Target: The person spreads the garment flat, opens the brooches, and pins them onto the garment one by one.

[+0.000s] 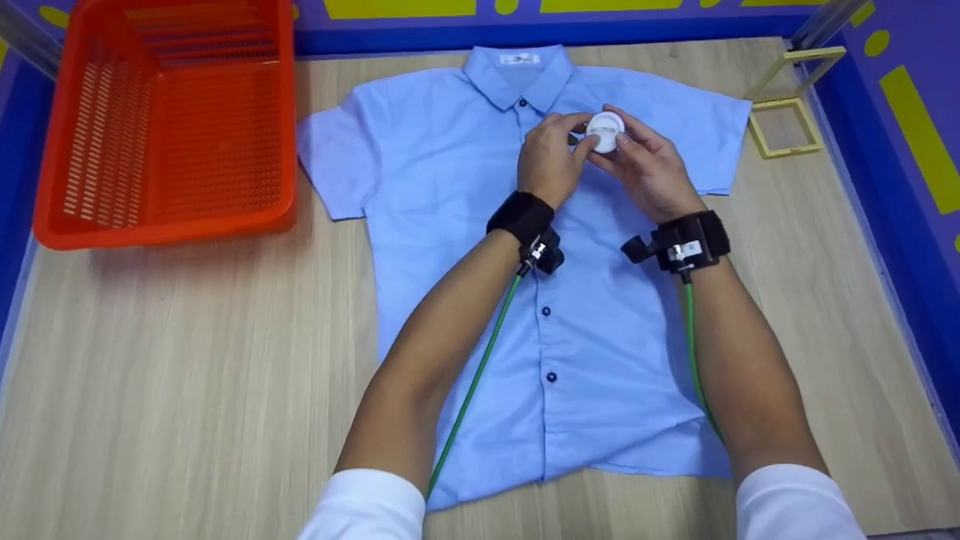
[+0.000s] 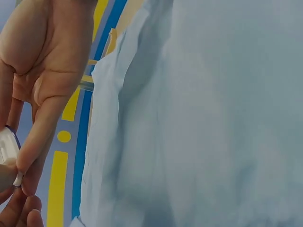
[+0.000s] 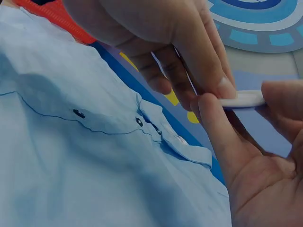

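Note:
A round white pin-back badge [image 1: 606, 124] is held up over the chest of a light blue short-sleeved shirt [image 1: 457, 180], its pin side facing up. My left hand [image 1: 553, 156] pinches its left edge between thumb and fingers. From the other side, my right hand [image 1: 654, 171] grips the rim with thumb and fingertips. Edge-on in the right wrist view, the badge [image 3: 248, 98] appears thin, with a darker underside. Only part of the badge [image 2: 8, 147] shows at the left border of the left wrist view. The shirt lies face up, collar away from me.
A red plastic basket [image 1: 283, 214] stands at the far left. By the shirt's right sleeve end sits an open yellow frame-like box [image 1: 765, 136]. Green cables [image 1: 474, 386] run from the wrist cameras across the shirt. Blue and purple walls border the wooden table [image 1: 187, 390].

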### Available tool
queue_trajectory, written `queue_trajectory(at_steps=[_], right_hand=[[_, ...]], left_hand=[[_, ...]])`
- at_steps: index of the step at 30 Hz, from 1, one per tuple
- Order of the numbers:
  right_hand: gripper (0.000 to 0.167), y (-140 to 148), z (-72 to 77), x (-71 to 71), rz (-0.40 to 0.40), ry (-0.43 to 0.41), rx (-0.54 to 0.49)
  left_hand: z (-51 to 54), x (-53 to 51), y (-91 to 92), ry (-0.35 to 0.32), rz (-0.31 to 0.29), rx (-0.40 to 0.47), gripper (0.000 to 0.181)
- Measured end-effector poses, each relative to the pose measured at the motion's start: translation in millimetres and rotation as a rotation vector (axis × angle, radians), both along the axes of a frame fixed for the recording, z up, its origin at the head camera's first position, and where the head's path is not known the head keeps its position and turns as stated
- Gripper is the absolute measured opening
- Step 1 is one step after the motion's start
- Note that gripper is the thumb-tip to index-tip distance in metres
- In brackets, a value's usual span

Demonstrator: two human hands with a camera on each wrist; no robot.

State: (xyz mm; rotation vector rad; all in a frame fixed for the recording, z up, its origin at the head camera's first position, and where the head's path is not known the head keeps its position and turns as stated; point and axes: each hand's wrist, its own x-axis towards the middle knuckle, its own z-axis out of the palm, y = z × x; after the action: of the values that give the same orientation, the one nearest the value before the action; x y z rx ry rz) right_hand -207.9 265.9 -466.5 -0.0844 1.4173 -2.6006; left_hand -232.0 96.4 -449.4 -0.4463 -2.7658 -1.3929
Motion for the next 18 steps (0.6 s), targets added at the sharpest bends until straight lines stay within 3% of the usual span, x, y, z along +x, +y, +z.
queue_trajectory(at_steps=[6,11,18], right_hand=[[0.037,-13,-15.7,0.5,-0.140,0.018,0.037],[0.026,-19,-30.2,3.3,-0.263,0.006,0.098],[0.020,-23,-34.1,2.9,-0.351,0.002,0.226]], left_hand=[[-13.8,1.1,3.0,-0.014,0.084,0.123,0.028],[-25.1,6.3,5.2,-0.033,0.117,0.204,0.024],[-33.9,10.5,4.9,-0.077,0.164,0.307,0.023]])
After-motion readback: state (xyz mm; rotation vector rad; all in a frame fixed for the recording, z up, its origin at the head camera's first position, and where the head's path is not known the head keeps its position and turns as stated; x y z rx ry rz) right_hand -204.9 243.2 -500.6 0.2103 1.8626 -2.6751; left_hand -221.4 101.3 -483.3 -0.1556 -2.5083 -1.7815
